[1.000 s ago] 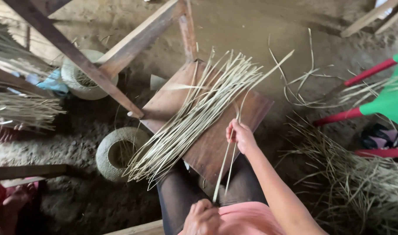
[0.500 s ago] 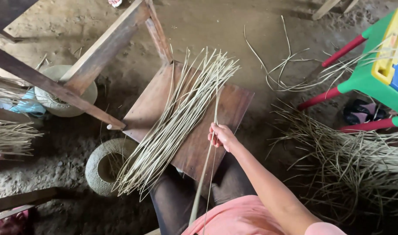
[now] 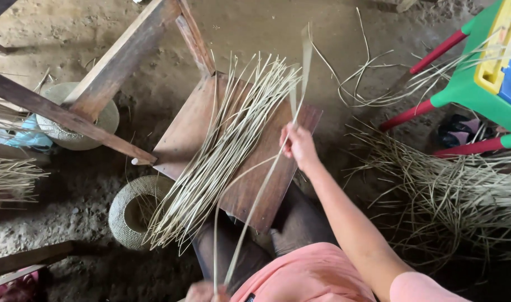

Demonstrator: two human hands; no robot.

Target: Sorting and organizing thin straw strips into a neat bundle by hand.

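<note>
My right hand [image 3: 298, 146] grips thin pale straw strips [image 3: 266, 184] over the right edge of a brown wooden board [image 3: 255, 179] that rests on my lap. The strips run up past the hand and bend down toward my left hand [image 3: 205, 291], which is at the bottom edge, mostly cut off, closed on their lower ends. A bundle of several pale straw strips [image 3: 222, 151] lies diagonally across the board, left of my right hand.
A woven hat [image 3: 133, 210] lies on the dirt floor left of my knees, another woven hat [image 3: 71, 120] under crossed wooden beams [image 3: 116, 61]. A pile of loose straw [image 3: 451, 196] lies at right below a green and red plastic table [image 3: 479, 84].
My right hand has lifted the strips higher and moved up-right across the board. The view has shifted, so the board sits more to the centre.
</note>
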